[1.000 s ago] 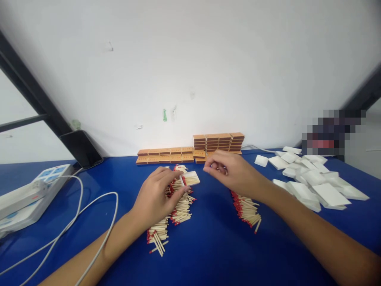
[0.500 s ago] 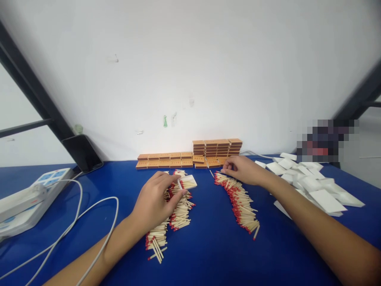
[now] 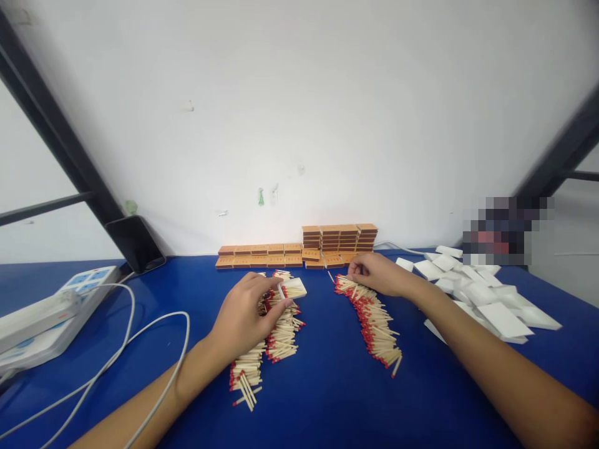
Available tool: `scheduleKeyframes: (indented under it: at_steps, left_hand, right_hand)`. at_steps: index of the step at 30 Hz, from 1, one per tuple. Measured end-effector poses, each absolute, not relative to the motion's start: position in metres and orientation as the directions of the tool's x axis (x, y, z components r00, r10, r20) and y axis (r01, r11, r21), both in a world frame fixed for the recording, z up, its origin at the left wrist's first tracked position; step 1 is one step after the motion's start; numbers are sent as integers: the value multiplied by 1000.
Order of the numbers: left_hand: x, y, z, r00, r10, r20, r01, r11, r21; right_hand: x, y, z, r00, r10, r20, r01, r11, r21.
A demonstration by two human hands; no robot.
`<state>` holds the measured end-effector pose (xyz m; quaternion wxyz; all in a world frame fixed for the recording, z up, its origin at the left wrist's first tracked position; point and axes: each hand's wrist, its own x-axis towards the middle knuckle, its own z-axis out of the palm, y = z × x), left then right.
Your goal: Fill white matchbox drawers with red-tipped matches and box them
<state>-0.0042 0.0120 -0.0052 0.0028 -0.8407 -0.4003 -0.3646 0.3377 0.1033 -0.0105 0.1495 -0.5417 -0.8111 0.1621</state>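
Between thumb and fingers, my left hand (image 3: 250, 318) grips a small white matchbox tray (image 3: 299, 289) with some red-tipped matches in it. Under and beside that hand lie two rows of loose matches (image 3: 283, 340). My right hand (image 3: 372, 272) is closed, its fingertips down at the far end of another curved row of matches (image 3: 372, 318). Whether a match sits between those fingertips is hidden. A single match (image 3: 330, 276) lies just left of that row's far end.
Orange matchboxes (image 3: 339, 237) are stacked along the wall, with a lower line (image 3: 259, 254) to their left. White trays (image 3: 472, 287) are heaped at right. At left are a phone (image 3: 135, 243), a power strip (image 3: 65, 312) and a white cable (image 3: 187, 318) crossing my left forearm.
The view has shifted slightly. My right hand stays at the far end of the right row, its fingers a little more curled. My left hand still holds the tray in the same place.
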Motion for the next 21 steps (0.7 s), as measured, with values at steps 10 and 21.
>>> scheduleKeyframes:
  at_steps: [10, 21]
  left_hand:
    - [-6, 14, -4, 408, 664, 627, 677, -681, 280]
    - [-6, 14, -6, 442, 666, 601, 684, -683, 255]
  right_hand:
    - [337, 102, -15, -363, 928, 89, 846, 367, -387]
    - [337, 101, -12, -361, 926, 110, 864, 376, -333]
